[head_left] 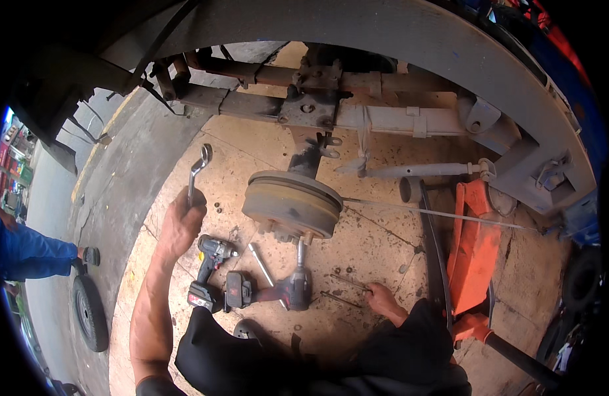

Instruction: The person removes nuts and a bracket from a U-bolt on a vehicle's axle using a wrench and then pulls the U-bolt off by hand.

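Note:
My left hand (187, 221) is closed round a steel wrench (197, 170), raised to the left of the brake drum (290, 201). My right hand (383, 300) grips a thin metal rod (347, 282) low over the tiled floor, below the drum's right side; a similar rod (340, 298) lies beside it. An impact wrench (212, 261) with a battery lies by my left forearm, and a second power tool (288, 290) with a long socket lies under the drum, beside a steel bar (258, 257). A few small nuts (218, 208) are on the floor.
A vehicle frame with leaf springs (238, 105) spans overhead. An orange jack (471, 251) stands at right. At left, a person in blue trousers (40, 254) is near a loose tyre (86, 310), on grey pavement (119, 211) beside the tiles.

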A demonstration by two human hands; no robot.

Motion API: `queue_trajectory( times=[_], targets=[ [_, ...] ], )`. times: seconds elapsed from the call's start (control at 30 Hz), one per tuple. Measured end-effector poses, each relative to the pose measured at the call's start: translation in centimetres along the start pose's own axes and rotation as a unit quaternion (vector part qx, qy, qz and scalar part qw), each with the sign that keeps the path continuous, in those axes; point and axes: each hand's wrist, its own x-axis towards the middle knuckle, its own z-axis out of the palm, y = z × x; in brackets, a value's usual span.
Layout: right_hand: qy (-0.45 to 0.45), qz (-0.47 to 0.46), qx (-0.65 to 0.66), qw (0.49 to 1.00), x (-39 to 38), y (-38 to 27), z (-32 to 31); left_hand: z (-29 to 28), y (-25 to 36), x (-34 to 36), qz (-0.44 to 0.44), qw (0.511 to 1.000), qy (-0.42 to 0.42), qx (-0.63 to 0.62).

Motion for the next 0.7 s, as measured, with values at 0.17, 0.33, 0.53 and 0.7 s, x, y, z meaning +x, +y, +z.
queue_trajectory(
  times=[0.17, 0.33, 0.53, 0.7],
  targets=[
    [-0.043, 0.068, 0.104, 0.991, 0.0, -1.4, -1.9, 1.0, -1.2, 0.0, 0.04, 0.995, 0.085, 0.027],
    [0.008, 0.069, 0.139, 0.988, 1.2, -0.3, -0.9, 2.2, 0.5, -0.9, 0.001, 0.995, 0.086, -0.046],
    [0.078, 0.054, 0.144, 0.985, 2.6, -0.8, -1.7, 1.6, -5.8, -2.2, -0.042, 0.985, 0.019, 0.169],
    [0.266, -0.143, -0.106, 0.947, 1.1, -6.7, -8.0, 2.2, -1.6, -3.0, 0.051, 0.991, 0.123, 0.015]
  ],
)
